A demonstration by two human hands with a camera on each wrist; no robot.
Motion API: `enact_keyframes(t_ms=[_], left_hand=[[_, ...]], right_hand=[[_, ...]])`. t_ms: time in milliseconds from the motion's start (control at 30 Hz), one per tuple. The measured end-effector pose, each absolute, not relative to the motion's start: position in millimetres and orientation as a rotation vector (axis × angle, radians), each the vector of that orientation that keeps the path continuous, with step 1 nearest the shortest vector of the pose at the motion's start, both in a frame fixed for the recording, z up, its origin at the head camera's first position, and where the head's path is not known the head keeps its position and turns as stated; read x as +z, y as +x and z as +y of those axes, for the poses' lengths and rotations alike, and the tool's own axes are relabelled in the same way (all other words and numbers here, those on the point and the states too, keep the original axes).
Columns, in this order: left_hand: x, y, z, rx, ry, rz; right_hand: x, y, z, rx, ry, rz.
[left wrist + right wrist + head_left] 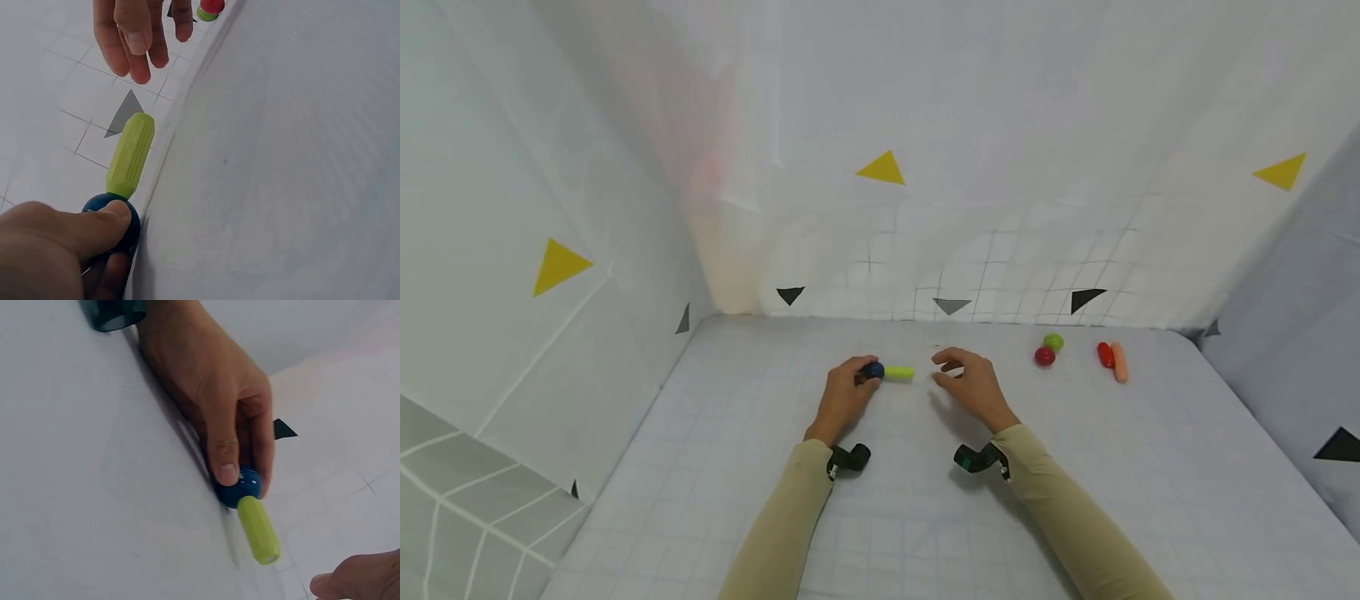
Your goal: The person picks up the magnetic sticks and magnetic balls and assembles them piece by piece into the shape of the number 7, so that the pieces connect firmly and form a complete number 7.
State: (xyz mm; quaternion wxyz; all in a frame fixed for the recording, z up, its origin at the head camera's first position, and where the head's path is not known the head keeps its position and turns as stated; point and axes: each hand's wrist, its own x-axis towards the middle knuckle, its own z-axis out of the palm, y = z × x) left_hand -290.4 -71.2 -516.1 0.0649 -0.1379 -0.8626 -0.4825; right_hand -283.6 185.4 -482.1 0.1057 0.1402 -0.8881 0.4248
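My left hand (844, 395) pinches a dark blue ball (875, 370) between thumb and fingers, low over the white table. From the ball a yellow-green ribbed stick (899, 373) points right, toward my other hand; its near end meets the ball in both wrist views. Whether the two are one piece I cannot tell. My right hand (976, 387) hovers just beyond the stick's free end, fingers loosely bent, thumb apart from them, holding nothing. In the left wrist view the right hand's fingers (134, 44) hang clear of the stick.
To the right on the table (895, 517) lie a green ball (1053, 342) and a red ball (1044, 357), close together. Farther right, a red oval piece (1105, 355) sits beside an orange sausage-shaped piece (1119, 363). White cloth walls (1000, 108) enclose the back and sides.
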Motion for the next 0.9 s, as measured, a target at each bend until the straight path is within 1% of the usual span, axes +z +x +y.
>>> enact_keyframes(t_ms=[200, 533, 900], left_hand=[[-517, -290, -71, -1.460, -0.415, -2.596], [-516, -292, -74, -1.459, -0.409, -2.591], [-515, -292, -74, -1.458, -0.392, -2.606]], right_hand=[[-472, -287, 203, 1.237, 0.370, -2.632], [-453, -295, 244, 1.165, 0.280, -2.680], [-446, -298, 284, 1.037, 0.166, -2.702]])
